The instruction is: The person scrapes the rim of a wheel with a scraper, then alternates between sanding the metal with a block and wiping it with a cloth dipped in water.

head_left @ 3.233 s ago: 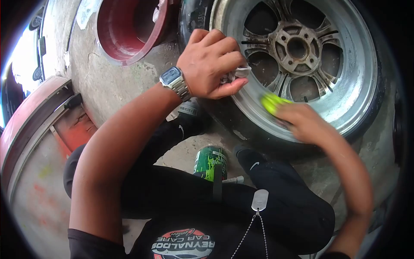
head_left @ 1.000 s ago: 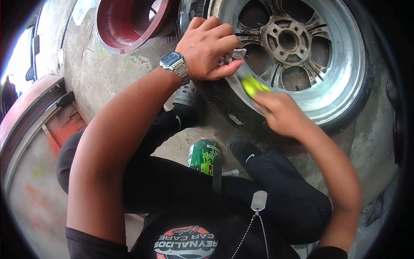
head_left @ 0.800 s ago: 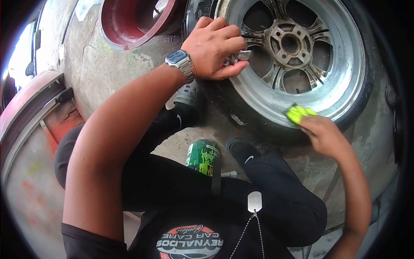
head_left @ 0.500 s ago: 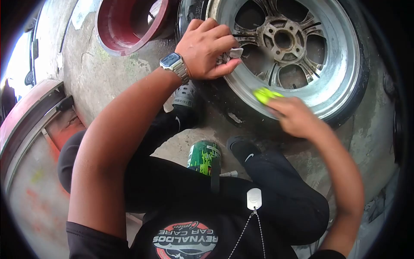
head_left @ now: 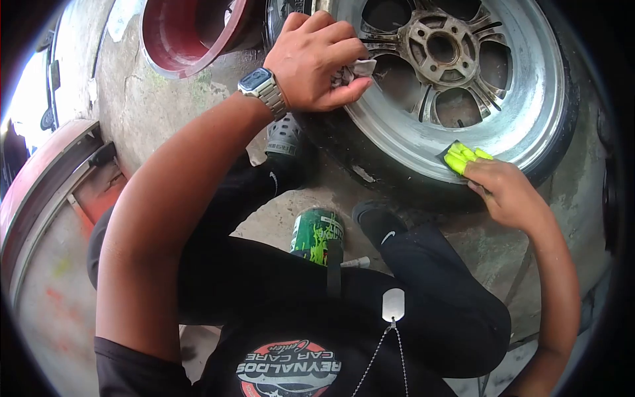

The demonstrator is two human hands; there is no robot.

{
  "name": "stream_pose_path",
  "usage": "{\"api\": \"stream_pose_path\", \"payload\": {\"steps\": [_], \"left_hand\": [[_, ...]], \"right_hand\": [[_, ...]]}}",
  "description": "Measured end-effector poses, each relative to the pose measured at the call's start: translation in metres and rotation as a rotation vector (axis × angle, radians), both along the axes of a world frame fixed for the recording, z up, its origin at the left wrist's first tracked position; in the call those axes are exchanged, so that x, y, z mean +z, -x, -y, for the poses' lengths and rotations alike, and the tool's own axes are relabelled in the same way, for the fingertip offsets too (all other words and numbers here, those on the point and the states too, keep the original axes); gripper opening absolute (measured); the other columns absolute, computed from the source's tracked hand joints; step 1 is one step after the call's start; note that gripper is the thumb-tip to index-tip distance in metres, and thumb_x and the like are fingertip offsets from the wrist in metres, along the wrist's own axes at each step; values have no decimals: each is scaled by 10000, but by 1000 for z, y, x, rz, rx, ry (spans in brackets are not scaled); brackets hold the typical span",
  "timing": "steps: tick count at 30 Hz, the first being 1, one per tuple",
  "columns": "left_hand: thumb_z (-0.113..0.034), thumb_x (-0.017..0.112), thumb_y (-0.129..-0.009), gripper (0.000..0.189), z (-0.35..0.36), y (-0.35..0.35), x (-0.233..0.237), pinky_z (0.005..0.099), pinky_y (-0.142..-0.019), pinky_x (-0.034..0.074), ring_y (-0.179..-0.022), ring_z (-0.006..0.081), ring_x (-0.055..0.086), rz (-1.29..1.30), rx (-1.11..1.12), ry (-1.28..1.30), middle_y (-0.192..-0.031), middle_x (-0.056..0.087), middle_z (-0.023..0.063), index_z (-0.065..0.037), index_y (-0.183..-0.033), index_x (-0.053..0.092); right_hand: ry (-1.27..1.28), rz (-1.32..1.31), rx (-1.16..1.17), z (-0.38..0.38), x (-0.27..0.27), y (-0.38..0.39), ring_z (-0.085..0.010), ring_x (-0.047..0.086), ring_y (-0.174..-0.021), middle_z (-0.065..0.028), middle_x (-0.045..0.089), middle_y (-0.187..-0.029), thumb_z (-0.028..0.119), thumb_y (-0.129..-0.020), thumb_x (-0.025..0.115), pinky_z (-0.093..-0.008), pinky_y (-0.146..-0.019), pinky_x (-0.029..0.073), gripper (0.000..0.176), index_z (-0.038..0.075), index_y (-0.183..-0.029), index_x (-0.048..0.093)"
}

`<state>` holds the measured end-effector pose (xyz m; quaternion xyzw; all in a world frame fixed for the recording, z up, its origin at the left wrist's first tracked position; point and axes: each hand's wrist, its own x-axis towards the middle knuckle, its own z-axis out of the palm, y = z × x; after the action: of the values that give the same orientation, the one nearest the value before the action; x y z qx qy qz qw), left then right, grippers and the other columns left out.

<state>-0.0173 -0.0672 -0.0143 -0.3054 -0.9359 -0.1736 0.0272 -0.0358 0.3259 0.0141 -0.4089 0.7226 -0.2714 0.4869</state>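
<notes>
My left hand [head_left: 317,63], a watch on its wrist, is closed around a crumpled grey-and-white wad [head_left: 362,67] by the edge of the wheel rim [head_left: 397,142]. Bright neon yellow covers the fingers of my right hand [head_left: 506,188]. Those fingers press a dark piece of sandpaper [head_left: 444,153] against the inner lip of the rim, on the side nearest me. The silver spoked rim lies face up, a black tire [head_left: 410,192] around it. Grime darkens its hub and spokes, while the barrel looks dull grey.
A red barrel-shaped rim [head_left: 192,71] stands at the upper left. Between my feet is a green can [head_left: 316,231] with neon drips, a white tube [head_left: 356,263] beside it. A pinkish-red curved panel [head_left: 40,172] leans at the left.
My right hand has slid along the rim's lip to the right with the sandpaper. My left hand keeps its grip on the wad; the whole view has shifted slightly.
</notes>
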Motion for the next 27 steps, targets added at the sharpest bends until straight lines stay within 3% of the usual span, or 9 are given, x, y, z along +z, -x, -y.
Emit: {"api": "stream_pose_path", "payload": {"steps": [2,3,6,9,12,16,22,23,27], "left_hand": [[-433,778,-857,320,-2,0,1,404,-842,406,-967,248,611,12,-4,3,-1022,657,5,-165,-1024,728],[-432,782,-855,319,-2,2,-1,404,-842,406,-968,247,611,0,-8,-5,-1021,658,5,-166,-1023,729],[-428,794,-848,316,1,-1,-1,405,-844,406,-968,246,611,-15,-6,-7,-1017,659,5,-169,-1018,733],[-421,795,-849,305,-3,2,3,405,-847,407,-961,250,608,-40,-47,-19,-1008,657,10,-170,-1012,736],[-423,790,-853,304,-5,3,7,410,-848,409,-957,256,607,4,-39,41,-1000,653,16,-167,-1008,737],[-422,792,-855,310,-7,3,8,416,-844,417,-962,265,605,-8,-12,-14,-994,655,13,-171,-1025,728],[-392,756,-849,297,-8,5,16,439,-851,419,-969,279,576,87,19,-18,-978,612,61,-134,-971,675],[-405,757,-845,314,-7,7,14,449,-849,417,-962,289,575,82,24,1,-978,613,69,-131,-974,677],[-417,758,-847,329,-8,5,13,448,-857,418,-957,297,575,82,23,-36,-981,616,76,-129,-984,679]], "right_hand": [[33,-18,-23,11,-13,-12,-475,690,-1014,-257,721,-1080,4,-920,631,-554,-907,539,265,-3,-1170,720],[231,-195,-112,35,-40,-32,-480,691,-1026,-257,732,-1103,12,-918,633,-545,-919,547,291,-2,-1196,718],[341,-41,-304,98,-55,-28,-484,691,-1033,-263,731,-1127,22,-936,632,-543,-914,549,291,-13,-1214,711],[65,31,-74,39,-19,-11,-485,688,-998,-264,720,-1085,10,-925,630,-558,-874,537,184,-20,-1094,693],[86,-49,-59,4,-15,-7,-487,682,-983,-262,715,-1026,5,-915,628,-568,-846,524,146,-15,-1052,675],[318,-43,-221,101,-49,-17,-479,671,-999,-229,703,-1026,32,-917,653,-561,-865,519,191,-1,-1104,670],[107,-78,-30,0,-6,-3,-458,678,-1047,-231,716,-1077,42,-951,643,-539,-888,530,281,16,-1227,690],[3,-44,38,7,-9,0,-454,678,-1087,-235,724,-1118,56,-983,633,-537,-920,535,302,8,-1276,686],[264,-109,-167,86,-50,-25,-450,671,-1144,-240,722,-1151,72,-1008,625,-525,-978,536,286,-9,-1275,682]]}}
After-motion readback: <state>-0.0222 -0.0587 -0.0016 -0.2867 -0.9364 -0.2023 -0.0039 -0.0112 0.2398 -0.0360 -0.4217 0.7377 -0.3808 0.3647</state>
